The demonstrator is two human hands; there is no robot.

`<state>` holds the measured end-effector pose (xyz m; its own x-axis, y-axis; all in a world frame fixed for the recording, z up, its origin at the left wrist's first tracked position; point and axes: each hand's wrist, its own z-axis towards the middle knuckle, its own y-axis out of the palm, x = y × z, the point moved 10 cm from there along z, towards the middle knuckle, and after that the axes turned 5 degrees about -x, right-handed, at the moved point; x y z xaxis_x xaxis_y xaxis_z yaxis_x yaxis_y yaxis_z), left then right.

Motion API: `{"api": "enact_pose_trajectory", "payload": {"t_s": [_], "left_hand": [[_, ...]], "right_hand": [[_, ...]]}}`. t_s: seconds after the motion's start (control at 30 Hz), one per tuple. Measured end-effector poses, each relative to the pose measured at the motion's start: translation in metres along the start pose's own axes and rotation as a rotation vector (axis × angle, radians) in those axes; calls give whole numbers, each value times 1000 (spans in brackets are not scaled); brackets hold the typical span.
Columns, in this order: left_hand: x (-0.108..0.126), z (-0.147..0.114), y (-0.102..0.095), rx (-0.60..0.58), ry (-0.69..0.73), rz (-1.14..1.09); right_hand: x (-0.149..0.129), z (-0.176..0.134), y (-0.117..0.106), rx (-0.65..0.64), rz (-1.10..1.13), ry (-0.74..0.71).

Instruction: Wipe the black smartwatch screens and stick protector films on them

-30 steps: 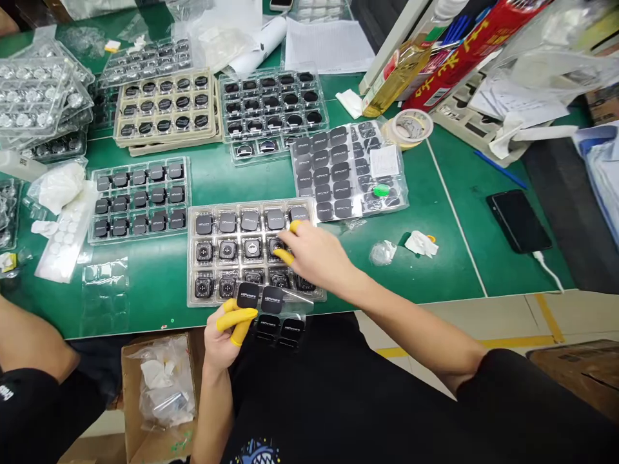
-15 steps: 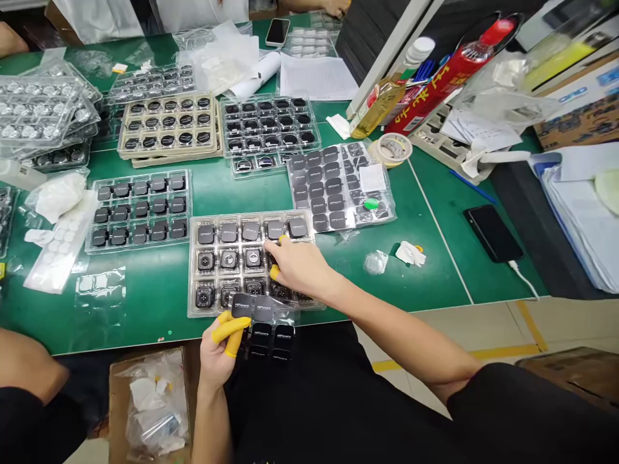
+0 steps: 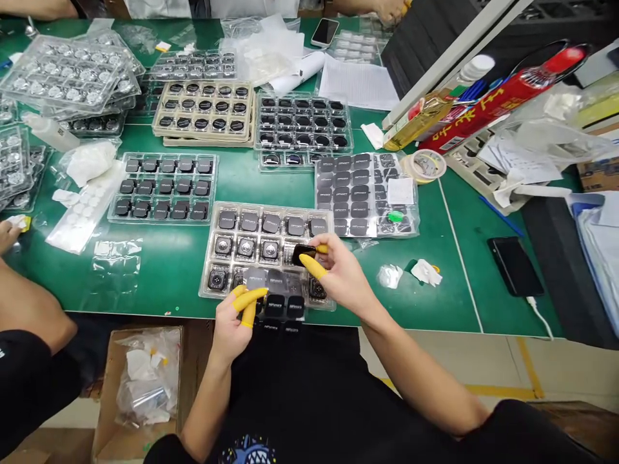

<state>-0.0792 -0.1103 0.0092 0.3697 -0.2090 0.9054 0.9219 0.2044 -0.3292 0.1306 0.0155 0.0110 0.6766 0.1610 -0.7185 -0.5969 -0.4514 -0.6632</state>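
Note:
My right hand [image 3: 341, 274], with yellow finger cots, pinches a dark square smartwatch body [image 3: 300, 253] just above a clear plastic tray [image 3: 206, 261]. The tray's back row holds watches covered with dark grey square films; the other rows show watches with round sensor backs. In my left hand [image 3: 235, 322], also wearing yellow finger cots, is a clear sheet of black square stickers [image 3: 275, 304] with printed lettering. This sheet overlaps the tray's front edge and hides part of the front row.
Another tray of dark watches [image 3: 164, 187] lies back left. A bagged sticker sheet [image 3: 345, 193], a tape roll [image 3: 424, 166] and stacked trays [image 3: 203, 119] sit behind. At right are a charging phone [image 3: 517, 265] and a red can [image 3: 498, 96]. A co-worker's arm [image 3: 29, 283] is at far left.
My right hand has lifted a watch from the tray's middle row and turned it up between the fingers. My left hand keeps the sticker sheet. The camera view has shifted.

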Motion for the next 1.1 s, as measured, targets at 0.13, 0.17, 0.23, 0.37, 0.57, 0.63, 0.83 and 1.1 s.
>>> {"api": "enact_pose_trajectory", "payload": {"t_s": [0.13,0.17,0.23,0.37,0.57,0.63,0.83,1.1], "left_hand": [[32,18,12,-40,175,134],[39,22,16,-75,220,148],[52,27,24,-139,308,150],[64,28,31,-223,388,132],[62,25,33,-256,376,110],[62,26,36,-263,381,98],[58,37,46,-269,337,74],[37,39,48,-272,241,64]], "right_hand": [[-23,-27,6,-46,573,-100],[-29,-33,8,-73,693,-108],[-40,-41,11,-118,773,-113],[-47,-46,11,-151,771,-131],[-39,-47,21,-250,909,-81],[-38,-49,21,-265,933,-84],[-27,-54,18,-246,864,-74],[-43,-58,-13,106,261,-365]]}}
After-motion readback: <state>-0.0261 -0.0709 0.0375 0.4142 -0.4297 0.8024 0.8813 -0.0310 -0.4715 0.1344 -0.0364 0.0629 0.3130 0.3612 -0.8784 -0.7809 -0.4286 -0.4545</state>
